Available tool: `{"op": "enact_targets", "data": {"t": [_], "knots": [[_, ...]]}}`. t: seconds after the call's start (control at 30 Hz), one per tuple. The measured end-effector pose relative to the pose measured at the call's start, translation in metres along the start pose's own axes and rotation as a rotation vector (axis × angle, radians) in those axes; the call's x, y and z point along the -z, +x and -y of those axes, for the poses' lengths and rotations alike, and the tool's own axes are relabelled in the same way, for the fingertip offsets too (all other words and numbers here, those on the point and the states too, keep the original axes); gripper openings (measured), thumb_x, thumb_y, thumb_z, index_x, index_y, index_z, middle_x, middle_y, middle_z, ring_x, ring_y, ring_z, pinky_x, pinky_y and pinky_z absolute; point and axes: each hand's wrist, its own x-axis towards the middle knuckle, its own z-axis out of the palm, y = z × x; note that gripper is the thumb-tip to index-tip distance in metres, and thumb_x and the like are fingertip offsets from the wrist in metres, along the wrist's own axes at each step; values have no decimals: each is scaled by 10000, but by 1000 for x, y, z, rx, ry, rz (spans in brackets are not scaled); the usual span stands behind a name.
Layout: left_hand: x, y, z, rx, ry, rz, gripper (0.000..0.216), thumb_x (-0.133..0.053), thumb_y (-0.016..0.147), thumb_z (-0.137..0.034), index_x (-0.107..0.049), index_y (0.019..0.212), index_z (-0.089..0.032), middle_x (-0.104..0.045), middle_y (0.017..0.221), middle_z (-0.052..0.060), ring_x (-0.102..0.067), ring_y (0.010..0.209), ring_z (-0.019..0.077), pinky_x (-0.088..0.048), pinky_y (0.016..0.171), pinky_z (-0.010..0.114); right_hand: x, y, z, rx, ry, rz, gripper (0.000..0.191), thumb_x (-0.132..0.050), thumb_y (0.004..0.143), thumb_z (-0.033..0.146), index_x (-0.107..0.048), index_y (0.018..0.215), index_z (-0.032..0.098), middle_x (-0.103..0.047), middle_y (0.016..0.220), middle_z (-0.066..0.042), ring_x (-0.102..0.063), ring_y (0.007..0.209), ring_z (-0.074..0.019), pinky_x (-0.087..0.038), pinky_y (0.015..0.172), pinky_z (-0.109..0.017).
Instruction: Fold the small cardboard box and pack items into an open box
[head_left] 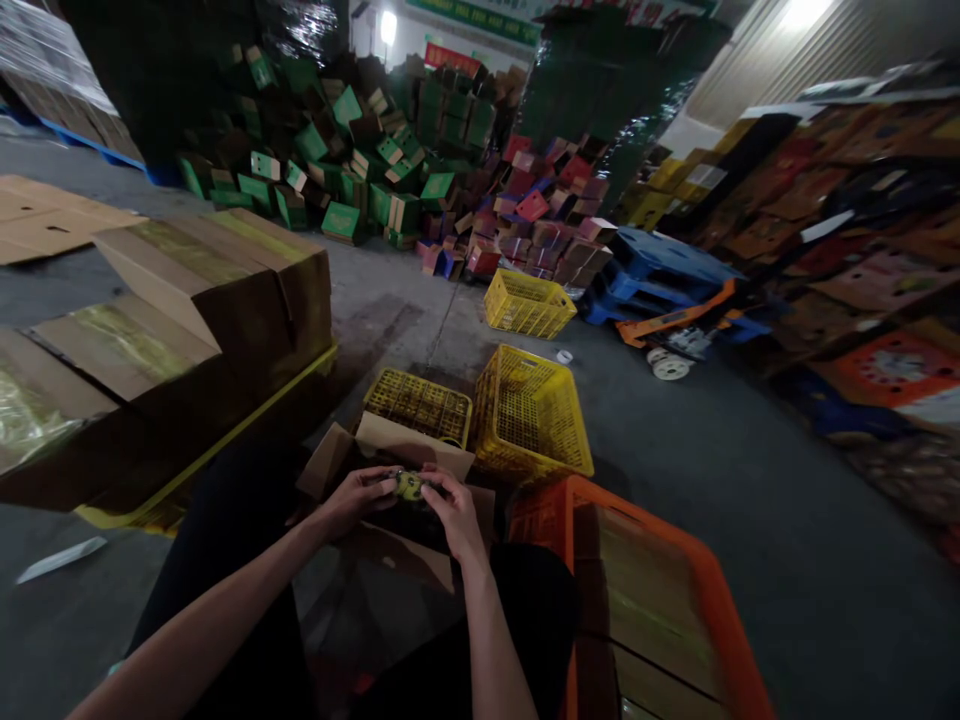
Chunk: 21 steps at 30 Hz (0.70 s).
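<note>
Between my two hands is a small rounded yellow-green object with dark patches [409, 486]; its kind is too blurred to tell. My left hand [361, 497] pinches it from the left, thumb and fingers closed on its edge. From the other side, the fingers and thumb of my right hand [454, 508] grip it too. Both hands are over an open cardboard box [409, 555], whose flaps stand out between my knees. The inside of the box is dark, and its contents cannot be made out.
Yellow crates [531, 415] stand just beyond the box. An orange crate [652, 520] holding cartons is at my right knee, and taped cartons [247, 270] rest at the left. Further off are a pallet jack [679, 330], blue pallets [660, 260] and heaped green boxes [345, 220].
</note>
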Motion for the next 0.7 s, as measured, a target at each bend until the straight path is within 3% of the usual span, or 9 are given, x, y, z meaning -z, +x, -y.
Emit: {"op": "enact_targets", "data": {"t": [0.17, 0.27, 0.37, 0.47, 0.6, 0.7], "knots": [[0, 0, -1, -41, 17, -37, 514, -864, 692, -435, -758, 1110, -157, -718, 1183, 139, -647, 1127, 302, -475, 1005, 415, -3, -1, -3, -76, 135, -32, 578, -752, 781, 410, -589, 1331, 340, -598, 1380, -28, -533, 1294, -261, -439, 1079, -438], [1, 1, 0, -67, 11, -50, 475, -863, 692, -434, -773, 1058, -144, -735, 1123, 132, -667, 1062, 286, -487, 973, 396, -6, -2, -6, -202, 225, -21, 661, -774, 746, 426, -548, 1361, 340, -598, 1362, -41, -579, 1236, -280, -551, 942, -436], [2, 3, 1, -70, 14, -64, 455, -865, 688, -432, -779, 1019, -131, -740, 1087, 132, -671, 1031, 284, -503, 932, 379, -6, -2, -6, -249, 277, -24, 696, -804, 710, 421, -554, 1350, 315, -650, 1246, -46, -616, 1169, -282, -582, 887, -433], [3, 4, 2, -64, 11, -65, 453, -864, 691, -433, -779, 1020, -135, -733, 1107, 130, -669, 1031, 279, -505, 924, 370, -5, -3, -4, -236, 286, -22, 679, -812, 703, 423, -577, 1329, 302, -666, 1212, -45, -635, 1131, -284, -590, 875, -437], [1, 4, 2, -54, 2, -69, 438, -859, 699, -437, -773, 1013, -143, -733, 1085, 118, -676, 1005, 257, -504, 919, 354, -4, -3, 0, -207, 249, 19, 515, -780, 745, 441, -665, 1221, 282, -680, 1222, -46, -634, 1137, -293, -580, 891, -437], [-2, 2, 0, -49, -44, -48, 486, -874, 687, -400, -743, 1089, -159, -714, 1154, 123, -663, 1080, 266, -485, 972, 367, -4, -3, 0, -182, 195, -1, 454, -772, 744, 442, -697, 1158, 272, -713, 1152, -40, -647, 1106, -293, -566, 906, -438]]}}
